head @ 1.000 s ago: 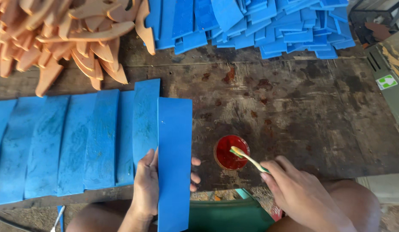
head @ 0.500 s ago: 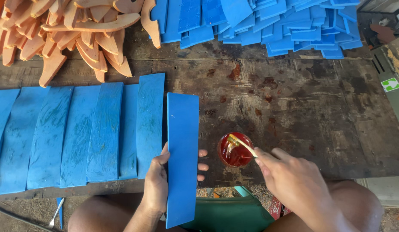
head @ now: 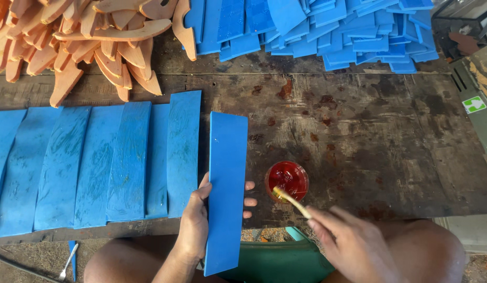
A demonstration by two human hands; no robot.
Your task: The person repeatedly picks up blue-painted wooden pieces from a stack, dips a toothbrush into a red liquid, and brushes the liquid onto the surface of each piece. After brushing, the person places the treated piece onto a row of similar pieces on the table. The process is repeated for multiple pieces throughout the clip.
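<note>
The left hand [head: 193, 225] clasped the blue strip [head: 226, 188] along its left edge, thumb on the top face and fingertips [head: 249, 201] curling out from beneath its right edge, so the strip stood lengthwise off the front of the dark worktable [head: 369, 147]. The right hand [head: 353, 246] pinched a thin brush [head: 291, 201], its tip dipped in the small cup of red liquid [head: 287, 179] (just right of the strip). A row of blue strips [head: 96, 162] lay side by side to the left.

My stained wooden worktop [head: 369, 141] carries a row of blue boards [head: 96, 162], orange pieces [head: 91, 42], stacked blue pieces [head: 327, 26] and a red paint cup [head: 288, 178].
</note>
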